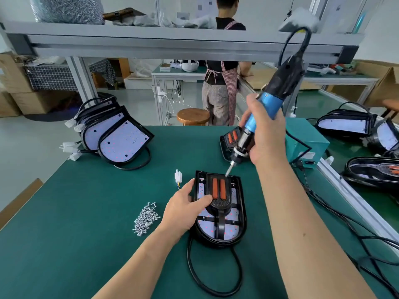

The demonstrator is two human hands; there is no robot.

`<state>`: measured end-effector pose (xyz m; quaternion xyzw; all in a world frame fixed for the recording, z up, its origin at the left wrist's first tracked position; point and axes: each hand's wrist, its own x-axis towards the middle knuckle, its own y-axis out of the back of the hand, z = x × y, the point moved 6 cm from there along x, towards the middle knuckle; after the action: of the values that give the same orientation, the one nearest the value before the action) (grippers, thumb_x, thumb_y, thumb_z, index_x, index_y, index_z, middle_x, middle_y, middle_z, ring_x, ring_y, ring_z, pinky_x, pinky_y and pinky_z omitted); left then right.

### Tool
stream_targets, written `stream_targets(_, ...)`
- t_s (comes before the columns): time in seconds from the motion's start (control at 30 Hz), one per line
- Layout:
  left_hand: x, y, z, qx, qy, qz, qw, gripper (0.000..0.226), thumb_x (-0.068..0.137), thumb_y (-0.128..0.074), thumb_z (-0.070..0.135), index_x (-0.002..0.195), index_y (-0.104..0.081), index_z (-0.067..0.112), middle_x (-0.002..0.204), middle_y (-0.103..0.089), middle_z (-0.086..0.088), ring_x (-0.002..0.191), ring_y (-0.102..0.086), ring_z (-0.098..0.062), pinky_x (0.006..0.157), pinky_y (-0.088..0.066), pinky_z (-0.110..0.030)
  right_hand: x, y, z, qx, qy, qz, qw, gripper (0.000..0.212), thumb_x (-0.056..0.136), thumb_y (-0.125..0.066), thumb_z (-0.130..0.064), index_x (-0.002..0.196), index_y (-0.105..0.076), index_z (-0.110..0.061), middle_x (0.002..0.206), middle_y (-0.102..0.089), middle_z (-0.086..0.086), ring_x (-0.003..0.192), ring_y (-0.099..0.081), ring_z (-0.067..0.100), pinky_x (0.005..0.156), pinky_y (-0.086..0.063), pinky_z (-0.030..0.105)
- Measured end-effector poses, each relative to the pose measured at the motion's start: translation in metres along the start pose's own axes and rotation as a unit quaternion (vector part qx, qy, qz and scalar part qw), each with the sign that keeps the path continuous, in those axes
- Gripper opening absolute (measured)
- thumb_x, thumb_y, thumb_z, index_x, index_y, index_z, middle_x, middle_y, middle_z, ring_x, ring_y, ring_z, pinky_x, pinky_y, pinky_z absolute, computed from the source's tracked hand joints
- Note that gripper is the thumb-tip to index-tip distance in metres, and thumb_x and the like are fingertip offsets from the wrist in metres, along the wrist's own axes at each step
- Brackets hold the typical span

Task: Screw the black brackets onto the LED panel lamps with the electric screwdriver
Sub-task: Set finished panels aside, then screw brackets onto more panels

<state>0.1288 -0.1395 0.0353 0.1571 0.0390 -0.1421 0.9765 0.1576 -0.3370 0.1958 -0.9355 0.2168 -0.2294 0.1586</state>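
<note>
On the counter, left hand gripping the lamp, right hand is aiming its clasped electric screwdriver at the far corner of the black bracket; driving next probably needs squareness.

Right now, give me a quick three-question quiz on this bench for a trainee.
1. True or false: the right hand grips the electric screwdriver.
2. The loose screws lie: A) left of the LED panel lamp, B) on the lamp, C) in the right hand.
3. Fill in: the thumb of the left hand rests on the black ____.
Key: 1 true; 2 A; 3 bracket.
</note>
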Motion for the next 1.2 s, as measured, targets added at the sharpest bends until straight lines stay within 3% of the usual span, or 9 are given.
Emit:
stream_targets(0.23,-0.002,-0.001,0.003,0.008,-0.013,0.010,1.000,0.040,0.075,-0.063,0.051,0.115,-0.061,0.054,0.096,-0.076,0.019,0.093,-0.073,-0.010,0.097,-0.053,-0.043,-0.028,0.114,0.048,-0.080,-0.220,0.173,0.957,0.037,0.091,-0.072,-0.045,0.108,-0.060,-0.015,0.078,-0.063,0.003,0.051,-0.059,0.011,0.057,-0.049,0.026)
stream_targets(0.37,-0.006,0.001,0.003,0.015,-0.019,0.039,0.999,0.039,0.073,-0.060,0.055,0.113,-0.063,0.053,0.093,-0.076,0.017,0.093,-0.072,-0.014,0.096,-0.053,-0.043,-0.053,0.151,0.075,-0.129,-0.273,0.211,0.930,0.038,0.095,-0.068,-0.032,0.118,-0.047,-0.009,0.089,-0.058,0.006,0.055,-0.060,0.017,0.057,-0.044,0.031)
stream_targets(0.5,-0.011,0.002,0.005,0.023,-0.040,0.072,0.996,0.033,0.074,-0.061,0.054,0.106,-0.066,0.050,0.087,-0.076,0.014,0.088,-0.071,-0.014,0.092,-0.055,-0.040,-0.068,0.160,0.077,-0.310,-0.205,0.192,0.908,0.038,0.085,-0.072,-0.020,0.110,-0.044,-0.014,0.089,-0.058,0.004,0.064,-0.059,0.019,0.056,-0.039,0.031)
stream_targets(0.63,-0.011,0.004,0.004,0.025,-0.050,0.105,0.993,0.017,0.080,-0.060,0.048,0.096,-0.065,0.048,0.073,-0.068,-0.008,0.072,-0.062,-0.027,0.082,-0.054,-0.041,-0.072,0.160,0.068,-0.433,-0.148,0.197,0.867,0.037,0.072,-0.073,-0.019,0.096,-0.046,-0.010,0.095,-0.054,0.011,0.060,-0.051,0.022,0.054,-0.041,0.033)
stream_targets(0.73,-0.011,0.004,0.003,0.035,-0.057,0.107,0.992,0.012,0.090,-0.062,0.033,0.099,-0.070,0.036,0.059,-0.047,-0.001,0.061,-0.041,-0.016,0.065,-0.043,-0.034,-0.073,0.161,0.071,-0.474,-0.148,0.197,0.846,0.048,0.071,-0.074,-0.017,0.113,-0.053,-0.005,0.113,-0.044,0.010,0.084,-0.056,0.033,0.070,-0.054,0.045)
stream_targets(0.9,-0.013,0.006,0.002,0.025,-0.059,0.113,0.991,0.011,0.090,-0.062,0.028,0.096,-0.070,0.033,0.065,-0.055,-0.013,0.064,-0.044,-0.016,0.070,-0.051,-0.042,-0.078,0.164,0.073,-0.497,-0.107,0.196,0.839,0.066,0.081,-0.075,-0.026,0.137,-0.047,-0.008,0.133,-0.035,0.007,0.123,-0.038,0.029,0.098,-0.048,0.050)
stream_targets(1.07,-0.013,0.006,0.004,0.030,-0.074,0.127,0.989,0.013,0.089,-0.063,0.030,0.087,-0.067,0.042,0.064,-0.057,-0.012,0.064,-0.045,-0.015,0.069,-0.050,-0.039,-0.090,0.145,0.047,-0.487,0.046,0.184,0.853,0.046,0.092,-0.069,-0.018,0.132,-0.053,-0.003,0.131,-0.042,0.012,0.122,-0.043,0.029,0.105,-0.043,0.045)
stream_targets(1.13,-0.013,0.006,0.004,0.029,-0.073,0.135,0.988,0.025,0.087,-0.063,0.030,0.078,-0.063,0.053,0.068,-0.060,-0.017,0.064,-0.046,-0.013,0.071,-0.052,-0.040,-0.109,0.124,0.036,-0.453,0.123,0.150,0.870,0.035,0.095,-0.065,-0.011,0.127,-0.055,-0.003,0.123,-0.048,0.009,0.110,-0.053,0.023,0.099,-0.046,0.031)
stream_targets(1.2,-0.013,0.009,0.005,0.033,-0.077,0.157,0.984,0.041,0.087,-0.065,0.027,0.070,-0.059,0.064,0.057,-0.049,-0.004,0.059,-0.040,-0.010,0.064,-0.047,-0.035,-0.133,0.105,0.036,-0.414,0.144,0.110,0.892,0.028,0.097,-0.062,-0.008,0.124,-0.056,-0.004,0.110,-0.056,0.005,0.093,-0.060,0.014,0.086,-0.047,0.020)
